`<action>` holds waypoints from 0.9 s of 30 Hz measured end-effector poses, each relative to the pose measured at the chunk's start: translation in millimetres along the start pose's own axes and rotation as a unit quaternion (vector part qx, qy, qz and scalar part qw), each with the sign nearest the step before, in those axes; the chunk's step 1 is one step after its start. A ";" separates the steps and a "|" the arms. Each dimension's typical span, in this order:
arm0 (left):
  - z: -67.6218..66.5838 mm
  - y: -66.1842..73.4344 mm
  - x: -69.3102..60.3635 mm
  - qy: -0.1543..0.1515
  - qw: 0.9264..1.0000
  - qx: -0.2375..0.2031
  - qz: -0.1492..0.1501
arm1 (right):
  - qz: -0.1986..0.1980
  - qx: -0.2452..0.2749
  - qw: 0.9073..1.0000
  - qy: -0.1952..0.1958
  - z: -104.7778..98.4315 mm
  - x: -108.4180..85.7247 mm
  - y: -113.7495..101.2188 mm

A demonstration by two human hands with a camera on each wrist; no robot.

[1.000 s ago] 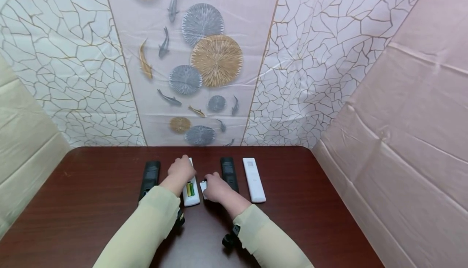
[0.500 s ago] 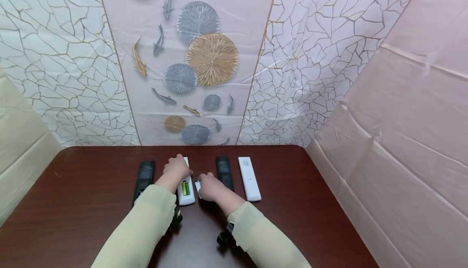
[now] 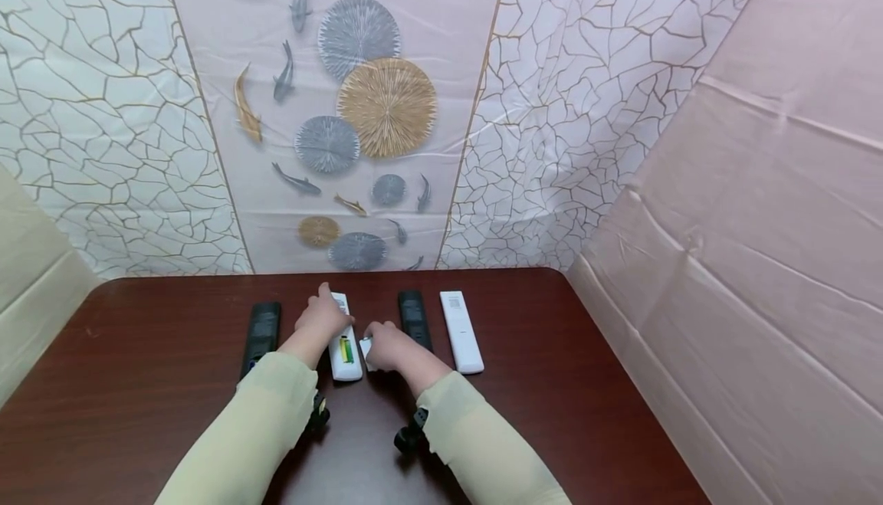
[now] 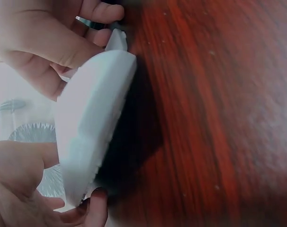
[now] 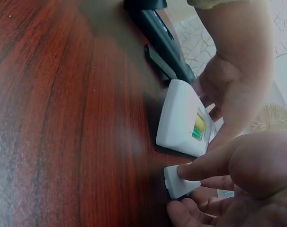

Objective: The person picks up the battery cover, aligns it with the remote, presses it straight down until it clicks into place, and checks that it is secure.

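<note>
A white remote [image 3: 346,363] lies back side up, its compartment uncovered with green and yellow batteries [image 5: 199,126] inside. My left hand [image 3: 321,319] grips its far half, with fingers and thumb on both sides in the left wrist view, where the remote [image 4: 89,113] shows end-on. Just right of it, my right hand [image 3: 392,348] pinches a small white cover [image 3: 366,350] between thumb and fingers. The right wrist view shows that cover [image 5: 174,182] held low over the table beside the remote, apart from it, under my right hand [image 5: 247,175].
A black remote [image 3: 262,332] lies left of my left hand; beside it in the right wrist view is a dark cover [image 5: 158,61]. Another black remote [image 3: 415,317] and a white one [image 3: 462,332] lie on the right of the brown table [image 3: 593,428]. Patterned cloth [image 3: 386,106] hangs behind.
The whole head view has shifted, so hands and remotes appear further left. Both hands keep their holds on the remote and the cover, with little visible movement.
</note>
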State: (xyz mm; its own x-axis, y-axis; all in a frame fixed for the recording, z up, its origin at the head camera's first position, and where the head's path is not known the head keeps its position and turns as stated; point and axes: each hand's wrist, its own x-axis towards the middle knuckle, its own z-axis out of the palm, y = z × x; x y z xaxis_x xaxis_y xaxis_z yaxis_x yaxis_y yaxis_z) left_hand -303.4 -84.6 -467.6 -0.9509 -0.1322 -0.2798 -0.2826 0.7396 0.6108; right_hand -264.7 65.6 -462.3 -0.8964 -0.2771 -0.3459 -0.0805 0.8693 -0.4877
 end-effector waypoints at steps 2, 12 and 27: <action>-0.8 -2.0 0.8 -0.004 1.000 -0.007 -0.004 | -0.001 0.005 1.000 0.001 0.2 0.5 0.5; -7.0 -11.9 -3.6 -0.022 0.991 -0.136 -0.006 | -0.001 0.005 1.000 0.007 1.4 6.0 1.7; 2.6 -16.1 -5.0 -0.026 0.966 -0.253 -0.032 | 0.015 0.021 1.000 0.003 2.1 10.2 3.5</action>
State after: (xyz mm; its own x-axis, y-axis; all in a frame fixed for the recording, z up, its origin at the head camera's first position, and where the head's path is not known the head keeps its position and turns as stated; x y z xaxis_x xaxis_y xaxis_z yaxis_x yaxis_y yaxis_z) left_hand -293.8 -94.1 -477.9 -0.9253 -0.1237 -0.3584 -0.3792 0.3112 0.8714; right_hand -273.2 64.9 -469.3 -0.9006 -0.2487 -0.3564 -0.0357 0.8596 -0.5097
